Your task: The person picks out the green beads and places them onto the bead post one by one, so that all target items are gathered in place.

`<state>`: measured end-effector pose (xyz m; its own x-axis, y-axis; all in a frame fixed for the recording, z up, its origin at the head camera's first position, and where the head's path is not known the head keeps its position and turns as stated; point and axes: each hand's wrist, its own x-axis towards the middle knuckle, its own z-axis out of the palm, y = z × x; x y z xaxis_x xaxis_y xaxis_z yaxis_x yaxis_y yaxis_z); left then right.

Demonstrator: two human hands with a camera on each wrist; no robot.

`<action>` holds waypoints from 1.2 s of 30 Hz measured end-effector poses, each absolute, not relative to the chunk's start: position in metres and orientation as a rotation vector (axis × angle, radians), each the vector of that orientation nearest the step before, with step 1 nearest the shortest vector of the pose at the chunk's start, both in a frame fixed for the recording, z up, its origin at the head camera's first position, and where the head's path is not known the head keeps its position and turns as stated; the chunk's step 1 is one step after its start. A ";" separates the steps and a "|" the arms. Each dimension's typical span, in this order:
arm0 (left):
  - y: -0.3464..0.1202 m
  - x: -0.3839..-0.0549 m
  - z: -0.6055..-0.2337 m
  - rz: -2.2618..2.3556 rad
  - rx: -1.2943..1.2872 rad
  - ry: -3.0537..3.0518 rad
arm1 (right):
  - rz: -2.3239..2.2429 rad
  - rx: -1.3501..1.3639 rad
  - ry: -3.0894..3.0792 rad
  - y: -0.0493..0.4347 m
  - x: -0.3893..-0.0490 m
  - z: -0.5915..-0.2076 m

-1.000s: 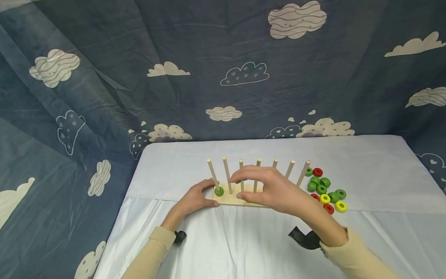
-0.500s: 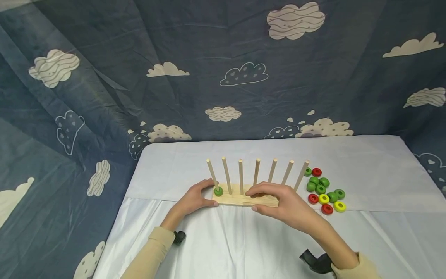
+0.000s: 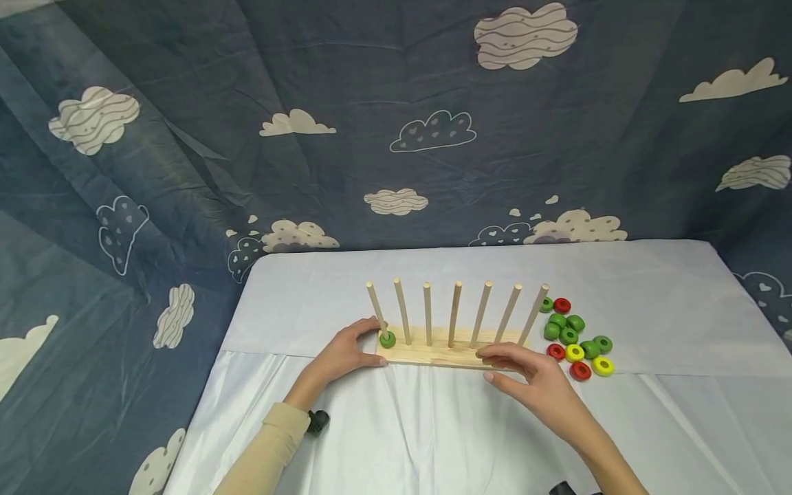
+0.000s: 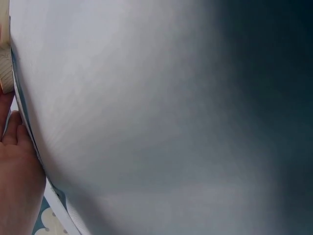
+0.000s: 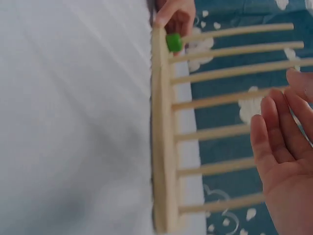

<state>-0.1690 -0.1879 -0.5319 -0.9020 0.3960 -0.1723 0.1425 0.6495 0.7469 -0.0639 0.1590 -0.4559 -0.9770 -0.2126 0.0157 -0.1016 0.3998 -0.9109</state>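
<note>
A wooden peg board (image 3: 421, 354) with several upright pegs lies on the table in the head view. Around the base of its leftmost peg sits a green ring (image 3: 388, 339). My left hand (image 3: 343, 354) holds the board's left end, thumb at the front edge and fingers at the back corner. Over the right part of the board is my right hand (image 3: 538, 385), fingers loosely bent with nothing visible between them. In the right wrist view that hand's palm (image 5: 293, 186) shows beside the pegs. Only the edge of the board (image 4: 6, 68) appears in the left wrist view.
Right of the board lies a loose group of green rings (image 3: 568, 335), red rings (image 3: 580, 371) and yellow rings (image 3: 603, 366). White cloth (image 3: 433, 433) covers the table. A dark curtain (image 3: 371, 158) with clouds hangs behind.
My right hand has moved right and toward me along the board, uncovering the middle pegs. The left hand stays at the board's left end.
</note>
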 end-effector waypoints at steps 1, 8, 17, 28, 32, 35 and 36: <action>-0.188 -0.169 -0.532 1.116 0.429 2.548 | -1.649 -0.256 2.553 0.162 -0.062 -0.458; -0.188 -0.169 -0.531 1.137 0.432 2.539 | -1.795 -0.230 2.591 0.188 -0.054 -0.473; -0.187 -0.169 -0.531 1.123 0.410 2.534 | -1.832 -0.085 2.663 0.225 -0.046 -0.484; -0.187 -0.168 -0.528 1.128 0.393 2.518 | -1.482 0.125 2.930 0.273 -0.044 -0.495; -0.187 -0.168 -0.530 1.147 0.394 2.513 | -1.381 0.218 2.951 0.288 -0.049 -0.496; -0.187 -0.168 -0.531 1.147 0.389 2.515 | -1.298 0.286 2.984 0.295 -0.053 -0.499; -0.187 -0.168 -0.531 1.145 0.389 2.516 | -1.277 0.298 3.000 0.298 -0.055 -0.501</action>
<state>-0.1678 -0.1873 -0.5310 -0.9015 0.3845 -0.1986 0.1028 0.6360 0.7648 -0.0548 0.2977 -0.5009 -0.9747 0.2178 0.0501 0.1149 0.6807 -0.7235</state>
